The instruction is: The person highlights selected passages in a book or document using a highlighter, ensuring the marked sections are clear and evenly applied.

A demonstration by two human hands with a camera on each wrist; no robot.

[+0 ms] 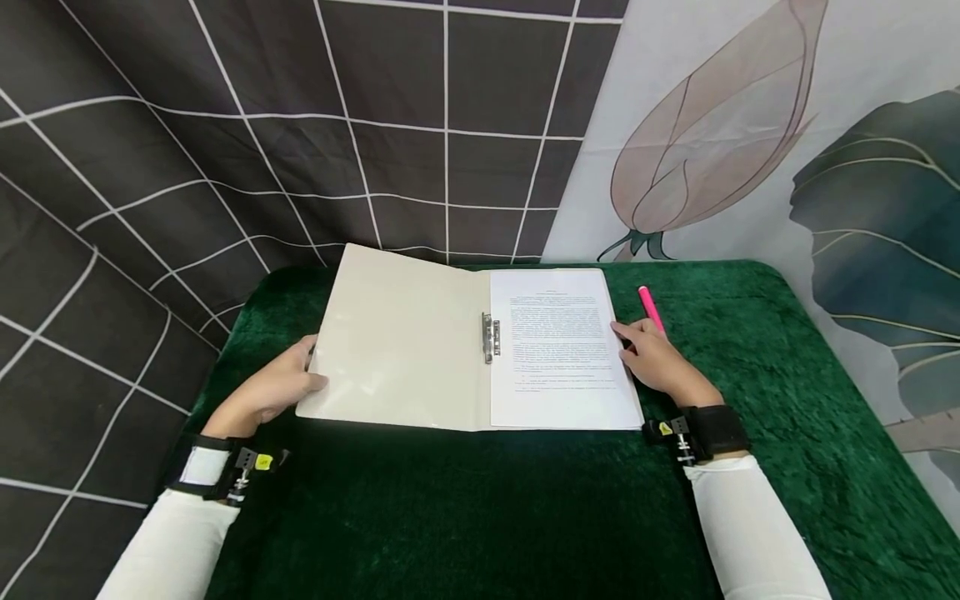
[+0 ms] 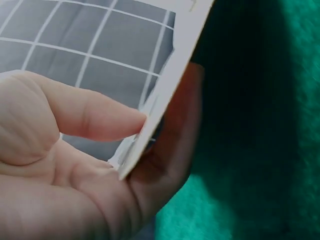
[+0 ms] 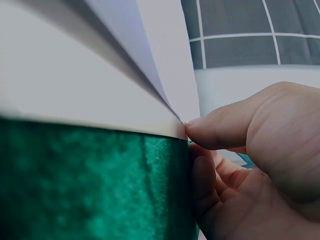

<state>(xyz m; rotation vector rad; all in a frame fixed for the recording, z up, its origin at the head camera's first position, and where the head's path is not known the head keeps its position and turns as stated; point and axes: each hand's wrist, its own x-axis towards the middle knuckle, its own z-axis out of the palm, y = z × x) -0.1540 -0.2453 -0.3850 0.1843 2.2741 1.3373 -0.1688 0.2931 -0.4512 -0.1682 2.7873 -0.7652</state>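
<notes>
A cream clip folder (image 1: 405, 342) lies spread wide, its left cover tilted up off the table. My left hand (image 1: 279, 385) grips that cover's outer edge; in the left wrist view the thumb (image 2: 100, 114) presses on the inner face and the fingers wrap behind the board. Printed sheets (image 1: 562, 350) lie on the folder's right side, next to a metal clip (image 1: 491, 337) at the spine. At the right edge my right hand (image 1: 660, 358) pinches the folder's back cover (image 3: 60, 95) and the paper edge, thumb on top and fingers beneath.
A pink marker (image 1: 651, 308) lies just beyond the right hand. Dark green plush cloth (image 1: 465, 508) covers the table. Behind it hang a grey grid-patterned curtain (image 1: 397, 75) and a white leaf-print cloth (image 1: 600, 200).
</notes>
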